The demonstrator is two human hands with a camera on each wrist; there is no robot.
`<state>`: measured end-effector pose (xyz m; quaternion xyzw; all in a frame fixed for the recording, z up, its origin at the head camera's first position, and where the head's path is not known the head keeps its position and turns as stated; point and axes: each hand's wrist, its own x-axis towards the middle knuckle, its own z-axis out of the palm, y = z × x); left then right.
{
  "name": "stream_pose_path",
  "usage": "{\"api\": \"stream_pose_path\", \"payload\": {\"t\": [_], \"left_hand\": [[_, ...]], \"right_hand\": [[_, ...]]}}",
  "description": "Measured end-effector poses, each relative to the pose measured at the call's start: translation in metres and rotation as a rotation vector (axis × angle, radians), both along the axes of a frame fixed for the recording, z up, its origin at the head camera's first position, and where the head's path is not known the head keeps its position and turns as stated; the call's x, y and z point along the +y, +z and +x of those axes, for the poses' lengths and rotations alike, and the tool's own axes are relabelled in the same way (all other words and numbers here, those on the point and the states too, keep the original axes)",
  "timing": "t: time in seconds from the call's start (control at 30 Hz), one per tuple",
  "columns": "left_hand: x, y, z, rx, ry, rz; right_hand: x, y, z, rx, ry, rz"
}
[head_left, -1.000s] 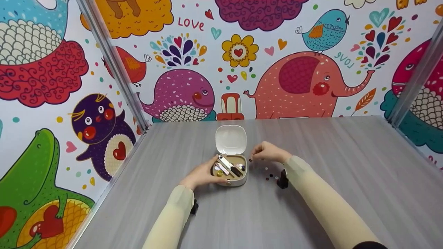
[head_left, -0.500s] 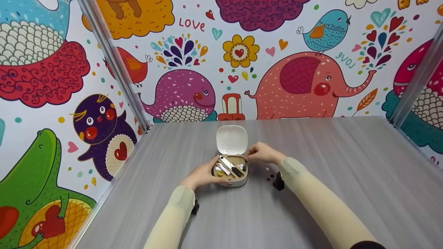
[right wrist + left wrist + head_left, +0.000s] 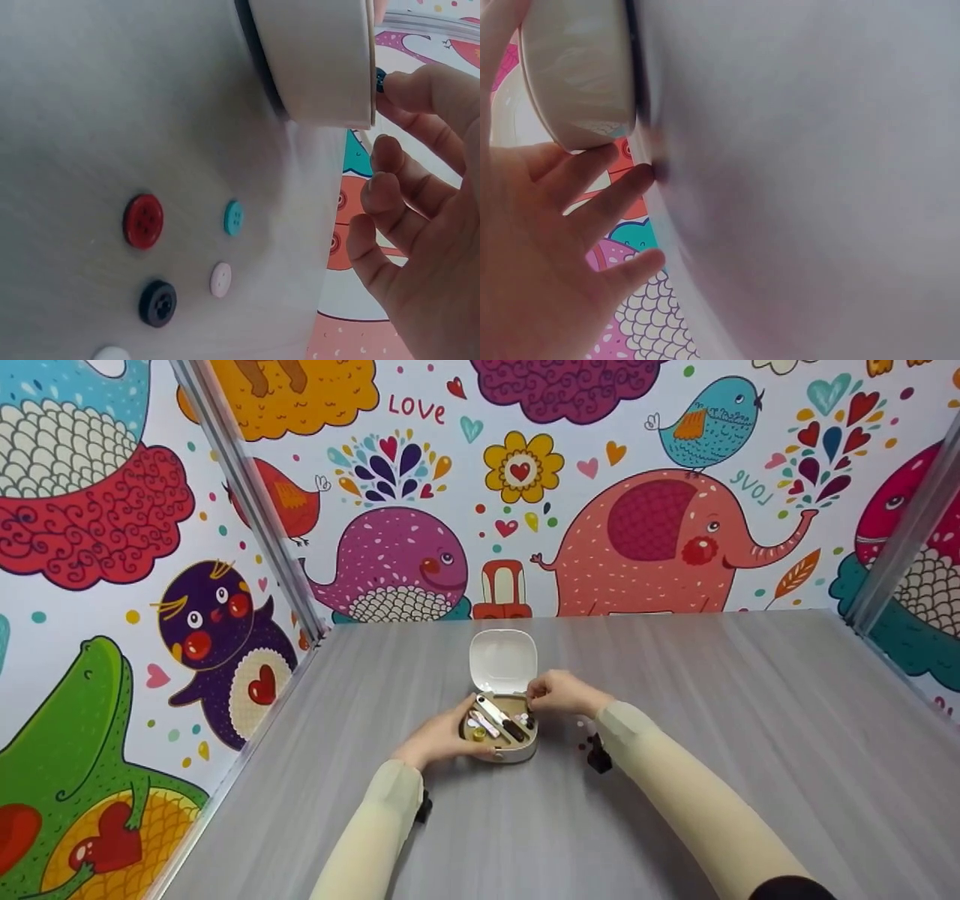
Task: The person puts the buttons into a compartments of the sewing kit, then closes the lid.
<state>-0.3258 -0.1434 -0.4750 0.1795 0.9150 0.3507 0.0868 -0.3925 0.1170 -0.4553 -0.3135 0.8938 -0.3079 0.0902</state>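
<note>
A small white box (image 3: 505,755) stands on the table with its lid (image 3: 503,661) raised at the back. Its tan inside is divided and carries a slim white-and-black tool (image 3: 499,716), a pinkish-white piece (image 3: 484,724), a round yellow item (image 3: 478,733) and several buttons (image 3: 525,719). From the left side my left hand (image 3: 441,741) grips the box, thumb along the front and fingers around the side. My right hand (image 3: 566,691) is over the box's right rim, pinching a dark button (image 3: 381,79) between thumb and index finger; its other fingers bend loosely.
Right of the box, loose buttons lie on the grey table (image 3: 675,682): a red button (image 3: 143,221), a turquoise button (image 3: 233,217), a pale pink button (image 3: 220,279), a black button (image 3: 157,304) and a white one partly in view. Printed walls border the table.
My right hand has moved left with the dark button, from beside the box to over its right rim. My left hand has stayed on the box.
</note>
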Motion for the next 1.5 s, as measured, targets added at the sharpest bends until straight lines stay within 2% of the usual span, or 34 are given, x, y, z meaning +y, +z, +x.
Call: {"api": "stream_pose_path", "payload": {"t": [0.3,0.83,1.0,1.23,1.33,1.5], "left_hand": [[0.001,-0.001,-0.002,0.024,-0.003,-0.027],[0.004,0.000,-0.002,0.020,0.003,-0.041],[0.005,0.001,-0.002,0.026,-0.004,-0.039],[0.004,0.000,-0.003,0.056,-0.020,-0.035],[0.003,-0.001,-0.003,0.059,-0.019,-0.038],[-0.001,-0.002,-0.002,0.037,-0.005,-0.039]], "right_hand": [[-0.002,0.000,0.001,0.100,0.042,0.081],[-0.007,0.002,0.004,0.060,-0.068,0.096],[-0.002,0.001,0.005,0.062,-0.058,0.022],[0.026,-0.005,0.004,-0.052,-0.106,-0.235],[0.045,-0.010,0.003,-0.093,-0.137,-0.269],[0.078,-0.021,0.005,-0.140,-0.176,-0.263]]}}
